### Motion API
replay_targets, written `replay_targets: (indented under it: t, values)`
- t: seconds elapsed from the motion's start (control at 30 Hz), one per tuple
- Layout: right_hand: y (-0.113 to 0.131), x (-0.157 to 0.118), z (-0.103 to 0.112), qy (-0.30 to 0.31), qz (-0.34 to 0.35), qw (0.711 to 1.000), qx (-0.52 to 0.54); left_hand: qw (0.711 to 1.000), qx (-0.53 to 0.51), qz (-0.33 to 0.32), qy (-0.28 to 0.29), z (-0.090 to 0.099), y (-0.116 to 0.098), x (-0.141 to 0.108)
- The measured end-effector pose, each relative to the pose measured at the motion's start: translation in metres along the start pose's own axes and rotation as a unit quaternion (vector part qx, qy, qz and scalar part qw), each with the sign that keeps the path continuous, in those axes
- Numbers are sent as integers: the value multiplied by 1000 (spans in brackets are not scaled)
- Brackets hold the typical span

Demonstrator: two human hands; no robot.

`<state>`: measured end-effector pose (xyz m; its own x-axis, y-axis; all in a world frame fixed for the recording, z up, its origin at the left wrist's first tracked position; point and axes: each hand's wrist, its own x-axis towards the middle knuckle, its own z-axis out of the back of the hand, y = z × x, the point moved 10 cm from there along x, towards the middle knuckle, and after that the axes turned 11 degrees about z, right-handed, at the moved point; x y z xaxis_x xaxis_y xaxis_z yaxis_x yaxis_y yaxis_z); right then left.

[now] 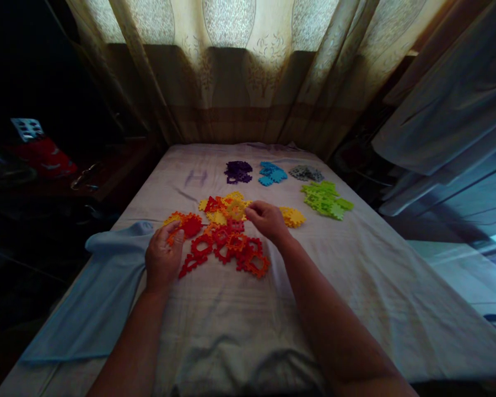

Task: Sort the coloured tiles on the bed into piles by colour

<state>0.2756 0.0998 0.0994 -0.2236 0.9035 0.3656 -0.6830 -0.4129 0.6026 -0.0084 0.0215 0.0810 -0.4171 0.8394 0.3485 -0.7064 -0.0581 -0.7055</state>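
Handling at centre frame: right hand (267, 219) at yellow interlocking pieces (236, 209), left hand (163, 256) by red interlocking piece (192, 226); cannot tell either grip; overlap calls for fine pinching

light comes in at the top through a big tan curtain (248, 110) that hangs in folds and has leaf shapes on it. the low part of the curtain is darker. in front of it is a table (355, 309) with a pale, wrinkly cloth on top. a light blue cloth (103, 298) lies on its left side. farther left, in the dark, a red thing (47, 158) sits on a dark brown stand (111, 171). on the right, big pale cloths (450, 110) hang down. the left side of the room is almost black.
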Motion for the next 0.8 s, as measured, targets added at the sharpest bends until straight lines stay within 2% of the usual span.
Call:
replay_targets:
  t: [0.07, 0.17, 0.27, 0.37, 0.47, 0.57, 0.67, 0.8]
  values:
    - [-39, -2, 32, -29, -76, 995, -57, 997, 78, -18, -20, 2, 5, 5]
    - [-87, -13, 66, -25, -170, 978, -122, 984, 179, -11, -17, -5, 19, 10]
    - [-111, -23, 75, 20, -209, 969, -133, 971, 239, 7, 0, -15, 30, 10]
    - [-118, -27, 67, 91, -213, 966, -118, 966, 256, 12, 19, -20, 33, 8]
    - [-122, -30, 63, 133, -210, 961, -121, 966, 258, 10, 25, -20, 32, 8]
    - [-128, -34, 71, 131, -222, 955, -150, 966, 258, 4, 23, -17, 29, 8]
    - [-131, -36, 86, 98, -238, 944, -207, 964, 264, 1, 23, -16, 26, 9]
    - [-119, -34, 89, 90, -231, 939, -237, 961, 274, 6, 25, -15, 24, 9]
